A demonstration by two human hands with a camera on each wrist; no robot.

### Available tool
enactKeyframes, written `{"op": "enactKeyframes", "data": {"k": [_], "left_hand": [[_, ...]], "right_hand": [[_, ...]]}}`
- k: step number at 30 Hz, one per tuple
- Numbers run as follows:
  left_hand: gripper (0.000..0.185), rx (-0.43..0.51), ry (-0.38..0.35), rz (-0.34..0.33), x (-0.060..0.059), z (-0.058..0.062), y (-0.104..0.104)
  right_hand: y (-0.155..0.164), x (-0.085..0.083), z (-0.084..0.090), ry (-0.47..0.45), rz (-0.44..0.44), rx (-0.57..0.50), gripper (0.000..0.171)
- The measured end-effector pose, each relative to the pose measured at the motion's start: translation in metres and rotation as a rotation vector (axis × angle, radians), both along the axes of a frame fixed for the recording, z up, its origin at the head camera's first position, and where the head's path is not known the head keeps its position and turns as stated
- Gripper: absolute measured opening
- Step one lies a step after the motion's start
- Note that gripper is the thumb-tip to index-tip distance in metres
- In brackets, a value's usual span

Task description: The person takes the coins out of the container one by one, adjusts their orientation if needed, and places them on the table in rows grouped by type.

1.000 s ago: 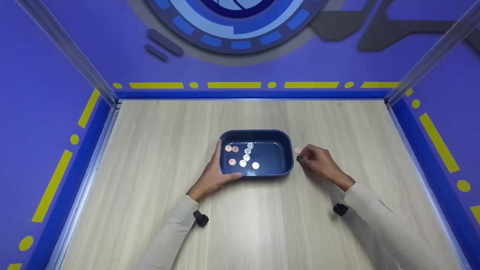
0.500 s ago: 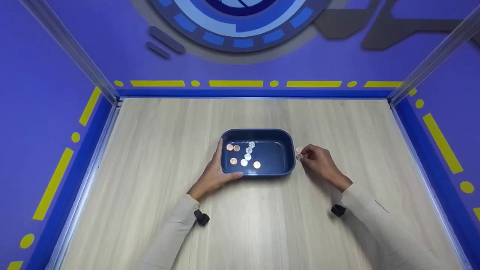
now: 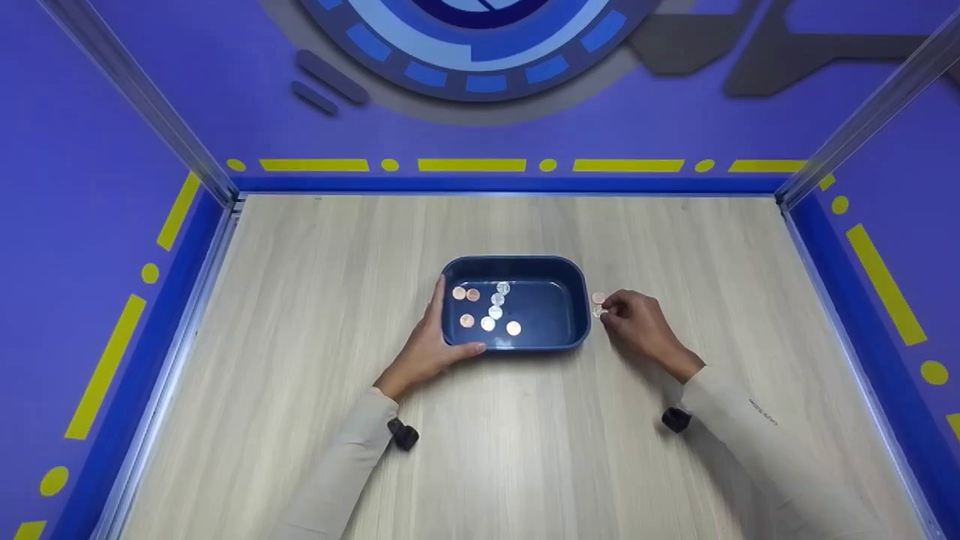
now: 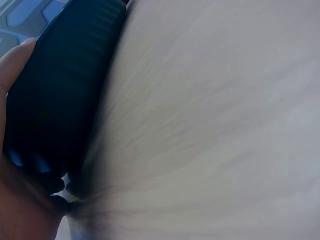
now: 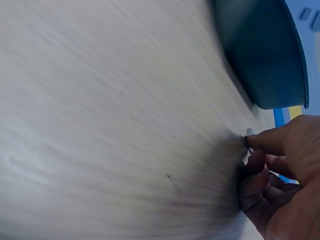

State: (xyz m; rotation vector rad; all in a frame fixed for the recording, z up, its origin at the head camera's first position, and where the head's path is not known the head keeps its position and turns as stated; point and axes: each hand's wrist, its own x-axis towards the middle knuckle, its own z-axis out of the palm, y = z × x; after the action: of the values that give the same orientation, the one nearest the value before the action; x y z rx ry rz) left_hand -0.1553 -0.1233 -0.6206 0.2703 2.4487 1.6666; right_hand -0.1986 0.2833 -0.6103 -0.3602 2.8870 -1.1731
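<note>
Centrally on the wooden table (image 3: 300,420) the dark blue tray (image 3: 577,300) is set, with a cluster of coins (image 3: 487,309) lying in its left half. Wide bare board is seen on every side of the tray, out to the blue-and-yellow walls (image 3: 135,330). A silver coin (image 3: 598,312) is pinched on edge between thumb and fingertips of the right hand (image 3: 634,326), just off the tray's right wall and low against the table. A copper coin (image 3: 598,298) is left flat on the table just beyond it, close beside the tray. The tray's left end is gripped by the left hand (image 3: 426,346): thumb along the near rim, fingers curved round the left wall.
</note>
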Motion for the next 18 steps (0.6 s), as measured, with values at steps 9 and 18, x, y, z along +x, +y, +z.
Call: {"op": "enactKeyframes", "data": {"k": [9, 18], "left_hand": [[0.142, -0.001, -0.004, -0.005, 0.002, -0.001, 0.001], [0.143, 0.001, 0.007, 0.001, 0.001, 0.001, 0.001]], "right_hand": [[0.000, 0.004, 0.013, -0.031, -0.003, -0.034, 0.008], [-0.008, 0.001, 0.054, 0.017, 0.021, -0.064, 0.011]]}}
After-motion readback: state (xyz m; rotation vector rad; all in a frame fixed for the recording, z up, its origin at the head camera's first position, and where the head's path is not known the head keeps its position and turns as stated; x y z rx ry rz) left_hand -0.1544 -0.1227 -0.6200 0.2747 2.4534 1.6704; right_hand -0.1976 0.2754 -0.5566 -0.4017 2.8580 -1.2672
